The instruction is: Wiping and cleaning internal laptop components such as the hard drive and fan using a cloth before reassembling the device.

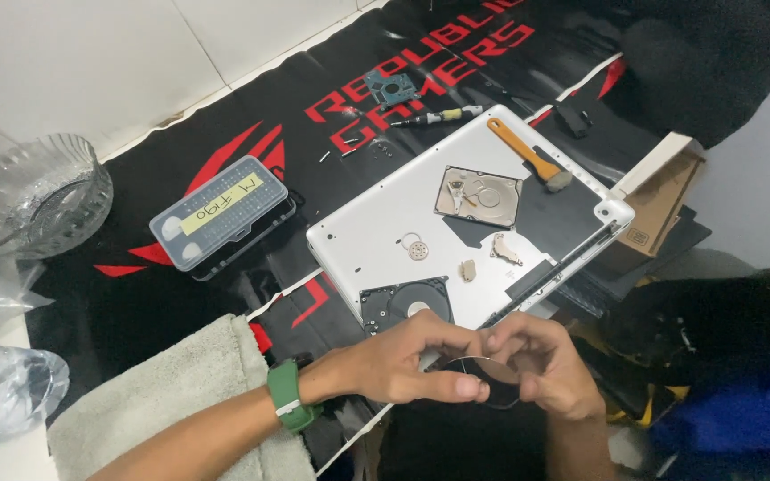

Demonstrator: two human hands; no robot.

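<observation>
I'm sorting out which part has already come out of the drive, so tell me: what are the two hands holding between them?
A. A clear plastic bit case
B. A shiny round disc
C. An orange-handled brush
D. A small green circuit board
B: the left hand and right hand both pinch the edge of a shiny round disc, while the brush, circuit board and bit case lie untouched farther away.

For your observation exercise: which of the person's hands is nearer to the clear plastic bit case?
Left. The left hand lies below and right of the bit case; the right hand sits farther right, both holding a shiny disc.
</observation>
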